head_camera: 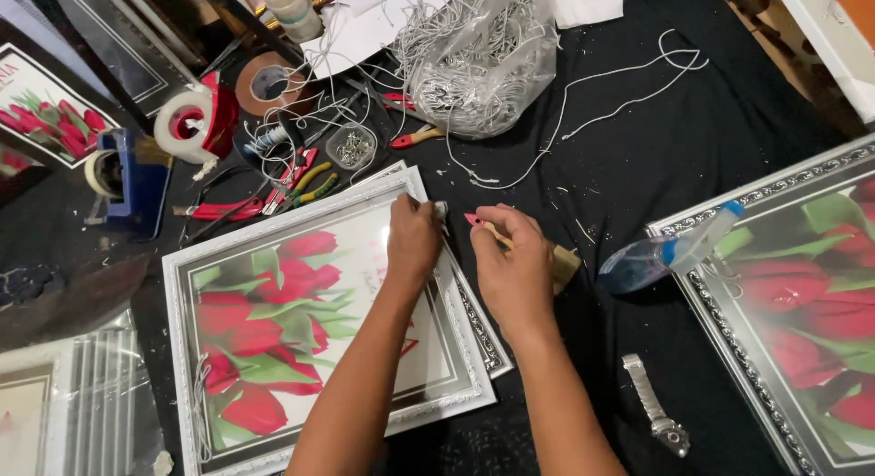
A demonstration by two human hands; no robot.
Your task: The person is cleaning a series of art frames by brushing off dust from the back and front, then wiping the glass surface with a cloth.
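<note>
The fingers of the left hand (412,239) are pinched together on the top right corner of the white picture frame (319,325), while the fingers of the right hand (512,262) are clamped around a small tool with a red tip and wooden handle (492,232), its point aimed at that same corner. The frame, showing red tulips, lies flat on the black tabletop (638,148) with a second frame (483,335) under it. The step in hand looks like fixing something at the corner — a steady, small push seems called for. Further out lie pliers (305,186), a tape dispenser (196,120), a bag of cord (478,61), a spray bottle (670,253) and a wristwatch (654,405).
</note>
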